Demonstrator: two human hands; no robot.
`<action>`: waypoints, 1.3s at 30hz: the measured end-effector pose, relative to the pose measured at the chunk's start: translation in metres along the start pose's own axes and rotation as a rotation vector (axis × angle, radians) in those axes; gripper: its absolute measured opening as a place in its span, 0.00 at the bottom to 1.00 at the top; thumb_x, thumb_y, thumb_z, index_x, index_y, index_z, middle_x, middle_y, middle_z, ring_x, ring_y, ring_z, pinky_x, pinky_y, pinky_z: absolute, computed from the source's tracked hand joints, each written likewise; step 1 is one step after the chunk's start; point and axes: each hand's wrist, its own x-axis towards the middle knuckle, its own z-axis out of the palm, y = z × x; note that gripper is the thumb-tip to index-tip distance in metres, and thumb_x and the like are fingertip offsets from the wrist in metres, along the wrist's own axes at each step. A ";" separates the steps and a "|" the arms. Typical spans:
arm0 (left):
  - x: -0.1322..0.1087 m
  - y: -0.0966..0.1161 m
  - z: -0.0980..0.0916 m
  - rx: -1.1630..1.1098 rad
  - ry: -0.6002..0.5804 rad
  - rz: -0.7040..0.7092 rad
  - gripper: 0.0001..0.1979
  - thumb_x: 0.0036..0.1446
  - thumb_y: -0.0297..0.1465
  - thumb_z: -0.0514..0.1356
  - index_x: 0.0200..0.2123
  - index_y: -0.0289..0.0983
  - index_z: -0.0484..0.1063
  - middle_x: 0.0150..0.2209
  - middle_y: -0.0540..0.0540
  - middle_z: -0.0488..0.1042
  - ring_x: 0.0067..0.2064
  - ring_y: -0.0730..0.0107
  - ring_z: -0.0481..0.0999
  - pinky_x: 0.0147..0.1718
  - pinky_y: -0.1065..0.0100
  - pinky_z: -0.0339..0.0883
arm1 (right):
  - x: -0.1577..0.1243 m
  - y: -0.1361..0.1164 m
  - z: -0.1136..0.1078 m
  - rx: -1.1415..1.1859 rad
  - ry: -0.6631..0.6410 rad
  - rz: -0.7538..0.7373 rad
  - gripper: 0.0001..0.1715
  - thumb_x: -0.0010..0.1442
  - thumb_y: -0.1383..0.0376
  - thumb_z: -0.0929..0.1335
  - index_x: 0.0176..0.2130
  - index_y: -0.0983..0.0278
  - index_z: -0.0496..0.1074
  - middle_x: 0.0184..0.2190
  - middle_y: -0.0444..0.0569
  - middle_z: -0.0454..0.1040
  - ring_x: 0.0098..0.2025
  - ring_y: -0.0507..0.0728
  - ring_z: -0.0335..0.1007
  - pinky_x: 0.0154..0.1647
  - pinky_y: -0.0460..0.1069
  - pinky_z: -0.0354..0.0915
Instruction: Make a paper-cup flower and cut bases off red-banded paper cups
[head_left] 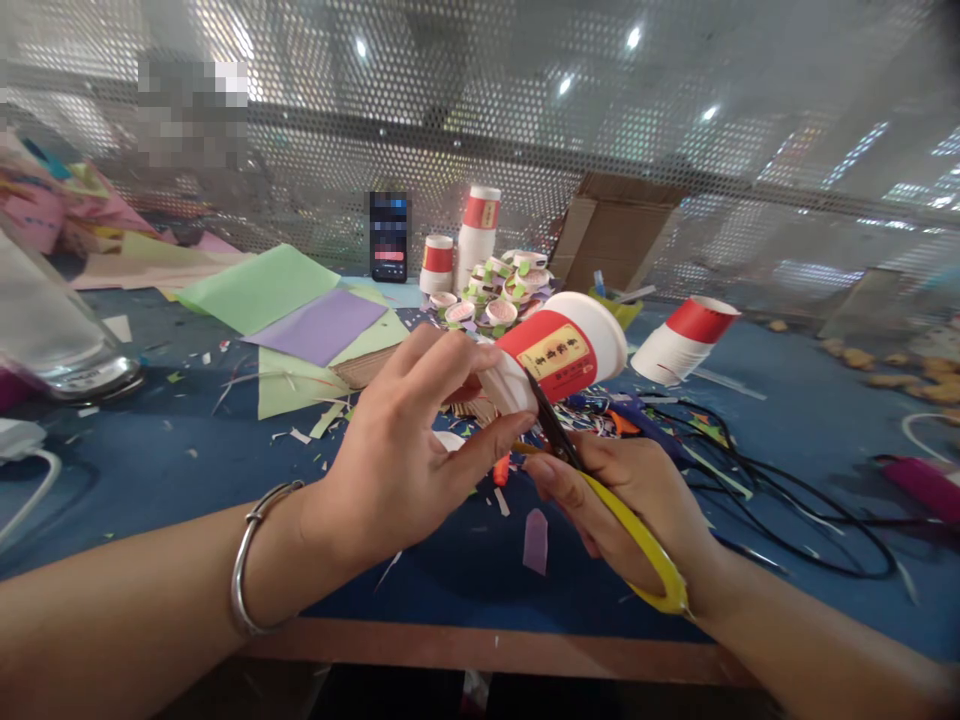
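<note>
My left hand (409,440) is closed around the base end of a red and white paper cup (562,345), which lies tilted on its side with its rim toward the right. In my right hand (637,480) are yellow-handled scissors (645,550), gripped by the handles. Their dark blades meet the cup's white lower part beside my left fingers. How far the blades are apart cannot be made out. Below the hands a small purple paper piece (535,542) lies on the blue table, and an orange object (501,470) shows between them.
Behind stand stacked paper cups (476,250), a phone (388,238) and a pile of small cut cup pieces (502,290). Coloured paper sheets (319,325) lie left, near a glass (60,330). At right are another cup stack (686,338) and black cables (810,490). Scraps litter the table.
</note>
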 end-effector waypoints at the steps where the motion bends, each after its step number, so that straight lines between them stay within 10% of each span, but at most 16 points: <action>1: 0.001 0.000 -0.001 0.051 -0.013 0.018 0.15 0.60 0.30 0.68 0.49 0.41 0.72 0.46 0.41 0.74 0.47 0.56 0.78 0.44 0.53 0.79 | 0.000 0.000 0.000 0.004 0.003 0.000 0.29 0.68 0.44 0.66 0.25 0.61 0.68 0.11 0.38 0.62 0.13 0.48 0.59 0.15 0.45 0.53; 8: 0.001 0.004 -0.003 0.163 -0.055 0.033 0.18 0.58 0.28 0.68 0.51 0.40 0.70 0.46 0.41 0.73 0.49 0.55 0.77 0.46 0.51 0.79 | 0.001 -0.004 -0.002 0.028 0.018 -0.008 0.28 0.69 0.45 0.65 0.24 0.59 0.67 0.11 0.39 0.61 0.16 0.51 0.63 0.17 0.45 0.56; 18: 0.011 0.007 0.003 -0.519 -0.054 -0.609 0.21 0.55 0.38 0.73 0.45 0.38 0.67 0.40 0.45 0.80 0.40 0.64 0.83 0.30 0.69 0.77 | 0.006 -0.009 -0.007 0.020 0.001 0.046 0.29 0.67 0.44 0.67 0.23 0.60 0.67 0.12 0.41 0.63 0.21 0.55 0.70 0.19 0.46 0.60; 39: 0.001 0.006 0.002 -0.152 -0.007 -0.216 0.17 0.59 0.29 0.69 0.50 0.39 0.70 0.44 0.42 0.80 0.44 0.60 0.83 0.45 0.56 0.82 | 0.001 -0.003 -0.001 0.019 -0.021 0.065 0.29 0.66 0.43 0.67 0.25 0.61 0.67 0.13 0.38 0.64 0.14 0.49 0.58 0.15 0.45 0.53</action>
